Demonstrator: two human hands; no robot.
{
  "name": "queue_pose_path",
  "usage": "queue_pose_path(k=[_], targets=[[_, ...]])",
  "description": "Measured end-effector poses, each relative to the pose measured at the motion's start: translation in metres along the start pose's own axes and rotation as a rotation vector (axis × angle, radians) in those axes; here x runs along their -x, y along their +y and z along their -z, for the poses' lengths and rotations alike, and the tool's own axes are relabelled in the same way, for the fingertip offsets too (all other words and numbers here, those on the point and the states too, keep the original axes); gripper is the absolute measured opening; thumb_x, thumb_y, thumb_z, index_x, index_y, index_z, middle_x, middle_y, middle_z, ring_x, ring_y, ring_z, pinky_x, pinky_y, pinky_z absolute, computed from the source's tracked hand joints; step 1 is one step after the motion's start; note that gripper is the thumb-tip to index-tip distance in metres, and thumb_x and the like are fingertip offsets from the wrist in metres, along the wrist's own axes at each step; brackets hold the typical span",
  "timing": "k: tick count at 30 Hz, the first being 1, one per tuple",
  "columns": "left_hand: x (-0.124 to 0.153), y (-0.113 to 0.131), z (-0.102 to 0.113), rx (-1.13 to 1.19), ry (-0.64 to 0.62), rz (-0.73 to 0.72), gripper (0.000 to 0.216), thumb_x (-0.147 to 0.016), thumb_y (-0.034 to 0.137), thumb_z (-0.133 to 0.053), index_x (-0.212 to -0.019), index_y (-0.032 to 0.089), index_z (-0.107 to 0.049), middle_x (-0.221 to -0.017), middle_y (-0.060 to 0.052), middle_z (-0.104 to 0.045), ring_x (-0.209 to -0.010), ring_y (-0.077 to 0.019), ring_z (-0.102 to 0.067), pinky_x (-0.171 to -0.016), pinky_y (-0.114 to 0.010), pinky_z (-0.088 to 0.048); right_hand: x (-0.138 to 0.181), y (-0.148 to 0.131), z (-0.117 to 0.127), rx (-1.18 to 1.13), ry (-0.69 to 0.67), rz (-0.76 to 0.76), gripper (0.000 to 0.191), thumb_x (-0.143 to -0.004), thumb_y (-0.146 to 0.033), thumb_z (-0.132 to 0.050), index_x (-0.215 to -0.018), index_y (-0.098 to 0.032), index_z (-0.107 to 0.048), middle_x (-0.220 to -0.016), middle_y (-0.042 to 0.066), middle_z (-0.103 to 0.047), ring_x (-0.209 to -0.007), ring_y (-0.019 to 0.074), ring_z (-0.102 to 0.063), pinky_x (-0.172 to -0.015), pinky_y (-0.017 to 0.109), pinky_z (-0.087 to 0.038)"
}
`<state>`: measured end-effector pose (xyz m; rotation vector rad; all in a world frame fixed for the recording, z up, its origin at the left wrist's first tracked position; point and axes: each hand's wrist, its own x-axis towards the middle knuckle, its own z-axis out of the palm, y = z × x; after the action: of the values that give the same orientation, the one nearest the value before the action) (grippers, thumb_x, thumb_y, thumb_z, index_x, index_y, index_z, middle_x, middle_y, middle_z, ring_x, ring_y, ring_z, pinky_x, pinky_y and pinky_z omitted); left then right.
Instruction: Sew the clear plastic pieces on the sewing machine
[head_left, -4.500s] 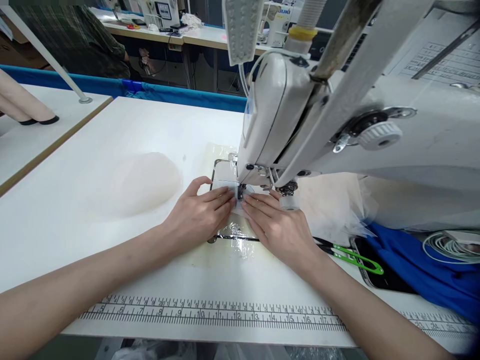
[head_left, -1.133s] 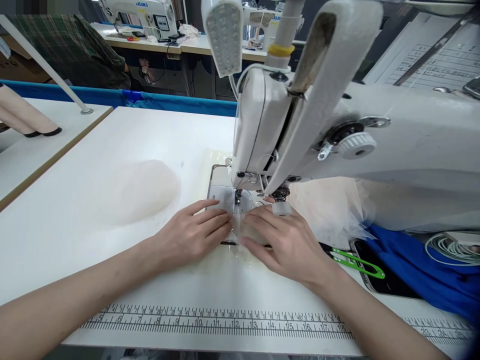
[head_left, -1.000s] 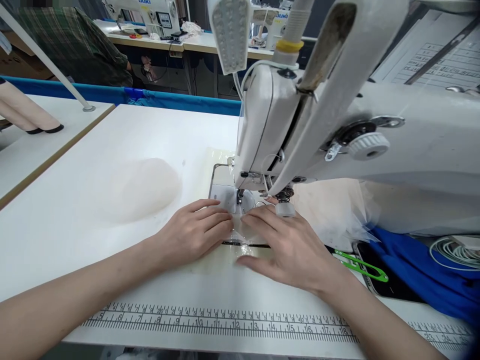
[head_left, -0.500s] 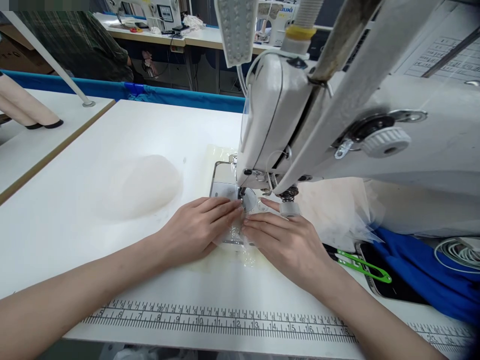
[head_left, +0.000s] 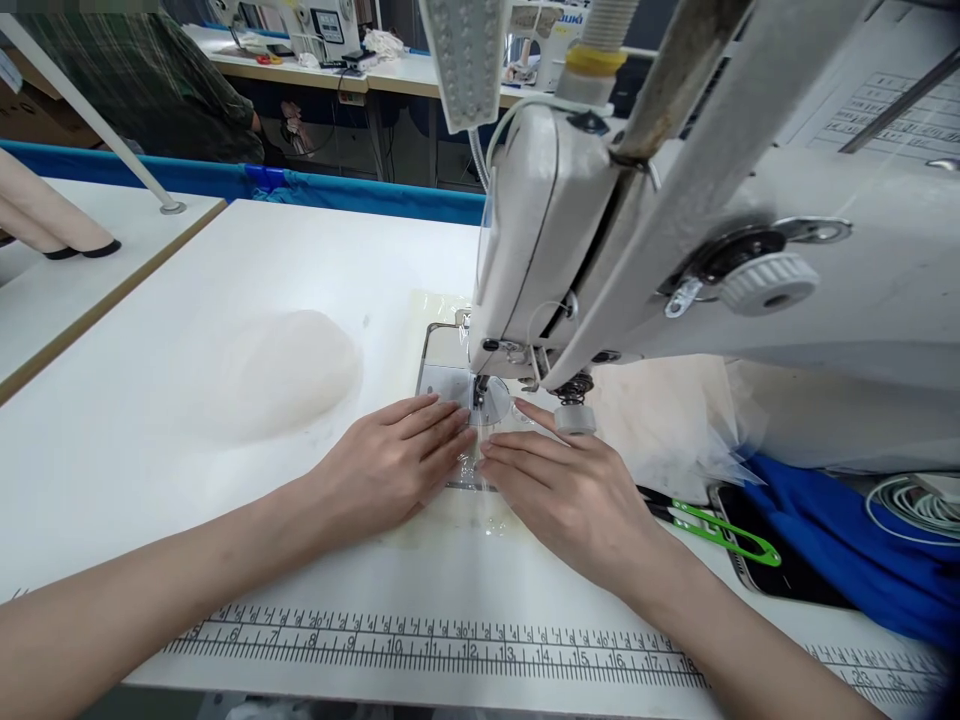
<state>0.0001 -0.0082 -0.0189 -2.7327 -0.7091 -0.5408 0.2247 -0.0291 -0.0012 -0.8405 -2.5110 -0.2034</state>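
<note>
As a left hand (head_left: pixel 394 463) and a right hand (head_left: pixel 576 490) lie palm-down at a sewing machine (head_left: pixel 529 240), a fingertip straying forward could, in my judgement, be nipped at the presser foot (head_left: pixel 478 393); uneven pressure could pucker the sheer material (head_left: pixel 470 466). Faint against the glossy plate, it appears between the fingertips, just before the foot. Both hands are flattened, fingers extended; whether they pin it, I cannot tell.
</note>
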Motion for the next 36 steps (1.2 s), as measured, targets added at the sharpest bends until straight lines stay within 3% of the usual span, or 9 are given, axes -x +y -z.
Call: queue_pose_path(k=[12, 25, 36], targets=[[-0.0033, -0.0014, 0.0007, -0.022, 0.015, -0.001, 0.029, -0.097, 0.021, -0.046, -0.117, 0.011, -0.065, -0.119, -0.009, -0.068, -0.112, -0.0212, -0.065, -0.103, -0.040, -0.051, 0.0021, 0.0022, -0.0027, 0.015, 0.025, 0.019, 0.027, -0.087, 0.001, -0.048, -0.089, -0.014, -0.071, -0.097, 0.006, -0.076, -0.094, 0.0176, -0.071, -0.085, 0.033, -0.054], [-0.0020, -0.0047, 0.0015, 0.033, 0.014, -0.014, 0.031, -0.097, 0.018, -0.044, -0.121, 0.013, -0.062, -0.124, -0.006, -0.066, -0.117, -0.0190, -0.062, -0.111, -0.042, -0.042, 0.0030, 0.0060, -0.0078, 0.106, -0.033, 0.025, 0.028, -0.088, 0.001, -0.050, -0.098, -0.013, -0.071, -0.106, 0.009, -0.074, -0.094, 0.0187, -0.071, -0.097, 0.039, -0.052], [0.0001, -0.0076, 0.0011, 0.120, 0.019, 0.016, 0.031, -0.095, 0.014, -0.042, -0.118, 0.012, -0.063, -0.118, -0.007, -0.069, -0.112, -0.0196, -0.064, -0.112, -0.046, -0.041, 0.0019, 0.0075, -0.0072, 0.087, -0.008, -0.005, 0.026, -0.089, -0.001, -0.050, -0.096, -0.013, -0.072, -0.104, 0.008, -0.075, -0.082, 0.0183, -0.073, -0.093, 0.039, -0.055]])
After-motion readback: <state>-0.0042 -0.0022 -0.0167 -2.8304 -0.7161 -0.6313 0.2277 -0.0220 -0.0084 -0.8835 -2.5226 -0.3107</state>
